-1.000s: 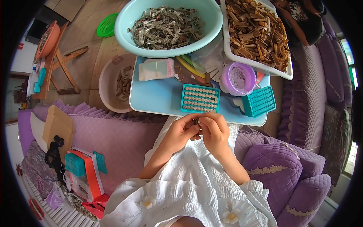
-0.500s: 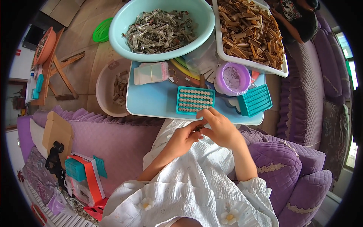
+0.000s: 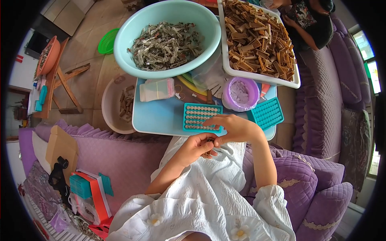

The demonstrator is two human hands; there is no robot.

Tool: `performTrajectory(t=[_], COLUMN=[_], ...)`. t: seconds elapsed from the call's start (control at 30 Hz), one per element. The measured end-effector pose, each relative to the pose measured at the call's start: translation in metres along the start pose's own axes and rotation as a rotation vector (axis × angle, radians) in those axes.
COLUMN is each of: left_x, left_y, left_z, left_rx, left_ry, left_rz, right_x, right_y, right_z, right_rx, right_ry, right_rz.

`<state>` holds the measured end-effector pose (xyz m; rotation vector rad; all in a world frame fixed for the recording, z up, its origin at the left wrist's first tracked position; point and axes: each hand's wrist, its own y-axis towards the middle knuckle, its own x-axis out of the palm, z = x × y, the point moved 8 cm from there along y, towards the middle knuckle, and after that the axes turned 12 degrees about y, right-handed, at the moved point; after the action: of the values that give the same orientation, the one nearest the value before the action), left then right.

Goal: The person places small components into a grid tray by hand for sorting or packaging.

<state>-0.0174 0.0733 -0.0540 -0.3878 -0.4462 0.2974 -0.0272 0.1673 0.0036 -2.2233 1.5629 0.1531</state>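
Over my lap, my left hand [image 3: 194, 150] is closed round a small brown and dark piece [image 3: 208, 153], mostly hidden by the fingers. My right hand [image 3: 237, 129] is spread above it. Its thumb comes against the held piece, while its fingers reach over the lower right of a teal tray [image 3: 184, 124]. Rows of round, pale-topped pieces fill that tray's holes. To its right, a second teal tray [image 3: 268, 113] shows rows of holes and lies partly behind a purple tub [image 3: 256, 96] of small whitish pieces.
On the blue table [image 3: 157, 120] are a bundle of clear bags [image 3: 156, 90], a pale blue basin [image 3: 120, 52] of shiny wrapped bits, and a white bin [image 3: 297, 80] of brown curved pieces. A pink basin [image 3: 107, 106] stands left. Another person [image 3: 307, 24] is at upper right.
My right hand has moved up from the left hand, its fingers now extending over the tray's corner. The left hand has turned slightly, showing more of the brown piece. The view has shifted a little.
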Motion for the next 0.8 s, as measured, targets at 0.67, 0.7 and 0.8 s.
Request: performTrajectory(t=[0.67,0.7,0.8], left_x=[-0.035,-0.037,-0.041], left_y=[0.008,0.009,0.010], left_z=[0.018,0.017,0.015], left_rx=[0.166,0.162,0.174], left_ry=[-0.358,-0.361,-0.372], left_rz=[0.312,0.315,0.329], right_x=[-0.225,-0.225,-0.223], right_y=[0.047,0.046,0.045], right_z=[-0.001,-0.001,-0.008], right_rx=[0.046,0.036,-0.017], right_ry=[-1.305,-1.323,-1.296], right_rz=[0.963,0.974,0.947])
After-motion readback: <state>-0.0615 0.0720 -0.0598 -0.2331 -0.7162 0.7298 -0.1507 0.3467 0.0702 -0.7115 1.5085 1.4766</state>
